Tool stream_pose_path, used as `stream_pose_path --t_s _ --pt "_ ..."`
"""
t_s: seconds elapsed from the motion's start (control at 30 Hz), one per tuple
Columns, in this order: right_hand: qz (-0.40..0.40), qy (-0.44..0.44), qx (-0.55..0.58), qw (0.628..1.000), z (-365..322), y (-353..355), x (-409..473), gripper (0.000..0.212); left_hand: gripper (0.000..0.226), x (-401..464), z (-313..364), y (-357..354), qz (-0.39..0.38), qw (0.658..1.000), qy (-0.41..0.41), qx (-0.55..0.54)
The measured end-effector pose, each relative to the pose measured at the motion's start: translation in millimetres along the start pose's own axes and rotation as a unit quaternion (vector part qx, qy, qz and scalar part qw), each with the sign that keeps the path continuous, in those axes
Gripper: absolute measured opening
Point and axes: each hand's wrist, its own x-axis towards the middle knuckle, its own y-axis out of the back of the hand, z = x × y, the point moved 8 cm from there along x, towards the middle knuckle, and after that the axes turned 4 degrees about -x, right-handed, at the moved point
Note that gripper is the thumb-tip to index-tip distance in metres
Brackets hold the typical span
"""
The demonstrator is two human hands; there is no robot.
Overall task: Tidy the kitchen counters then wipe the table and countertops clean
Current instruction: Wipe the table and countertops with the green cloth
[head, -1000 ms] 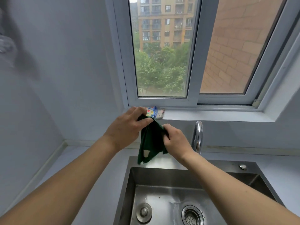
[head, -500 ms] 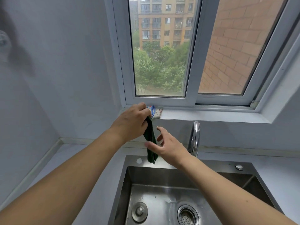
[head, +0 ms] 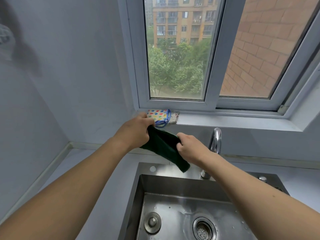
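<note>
Gripping one end of the dark green cloth (head: 162,146), the left hand (head: 136,131) is closed on it above the far rim of the steel sink (head: 138,201); the right hand (head: 192,148) pinches the other side (one corner hangs down). Further right stands the faucet (head: 216,141).

Sink basin (head: 173,205) cut off at bottom edge; faucet (head: 215,141) base partly hidden behind right forearm; blurred grey object (head: 5,37) cropped at left edge, unidentifiable.
</note>
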Motion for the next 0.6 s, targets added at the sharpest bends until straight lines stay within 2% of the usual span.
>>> stream_pose_path --t_s 0.13,0.23,0.3,0.33,0.4,0.47,0.5,0.53,0.6 --pt "-0.057 -0.005 0.011 0.998 -1.4 -3.3 15.6 0.016 0.022 12.6 -3.7 1.8 0.001 0.999 0.022 0.036" --pt "-0.068 0.016 -0.029 0.997 -2.0 8.8 33.5 0.015 0.011 24.8 -18.2 3.8 -0.018 0.998 0.065 -0.009" --pt "-0.074 0.025 -0.039 0.996 -5.2 17.6 47.2 0.016 0.013 35.9 -27.6 2.0 -0.041 0.993 0.093 -0.055" --pt "-0.08 0.025 -0.035 0.996 -6.1 19.3 54.4 0.022 0.018 43.6 -30.7 1.7 -0.052 0.991 0.104 -0.072" --pt "-0.09 0.016 -0.021 0.996 -7.8 17.6 60.2 0.052 0.027 55.8 -32.0 4.0 -0.072 0.987 0.114 -0.083" --pt "-0.081 0.011 -0.024 0.996 -9.2 12.4 65.6 0.078 0.033 68.9 -33.0 6.5 -0.1 0.986 0.117 -0.057" --pt "-0.069 0.012 -0.036 0.997 -9.2 8.4 67.8 0.084 0.034 72.1 -33.5 7.7 -0.115 0.985 0.121 -0.037" --pt "-0.054 0.015 -0.046 0.997 -7.7 2.4 70.9 0.083 0.032 75.9 -33.9 8.1 -0.128 0.984 0.121 -0.008" --pt "-0.027 0.021 -0.049 0.998 -4.6 -9.5 76.8 0.064 0.026 84.2 -34.4 7.6 -0.136 0.982 0.125 0.025"
